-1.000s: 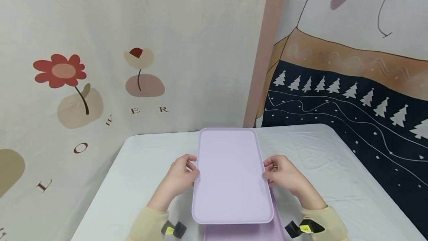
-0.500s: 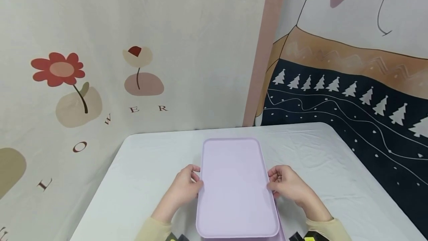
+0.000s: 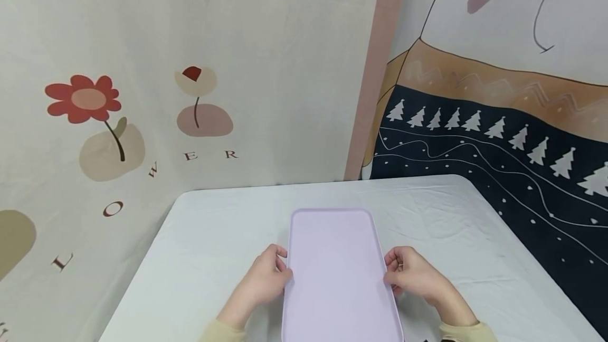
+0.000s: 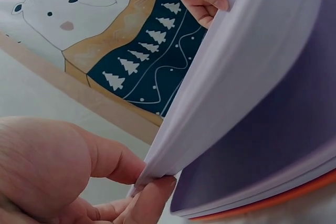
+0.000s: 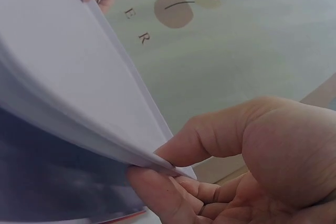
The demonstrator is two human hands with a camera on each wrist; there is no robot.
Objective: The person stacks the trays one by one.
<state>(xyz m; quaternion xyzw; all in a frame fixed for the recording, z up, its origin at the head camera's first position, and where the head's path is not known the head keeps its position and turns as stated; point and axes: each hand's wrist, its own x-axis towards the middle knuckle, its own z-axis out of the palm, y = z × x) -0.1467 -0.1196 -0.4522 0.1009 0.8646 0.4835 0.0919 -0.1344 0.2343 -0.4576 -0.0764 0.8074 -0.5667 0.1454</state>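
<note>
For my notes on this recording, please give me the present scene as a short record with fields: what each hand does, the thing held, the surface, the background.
left hand: left hand pinches the left long edge of the lilac lid
right hand: right hand pinches the right long edge of the same lid
lid: flat, rounded corners, plain top; something with an orange edge shows beneath it in the left wrist view
surface: table with white cloth
background: flower wall cloth at left, cloth with white trees at right
</note>
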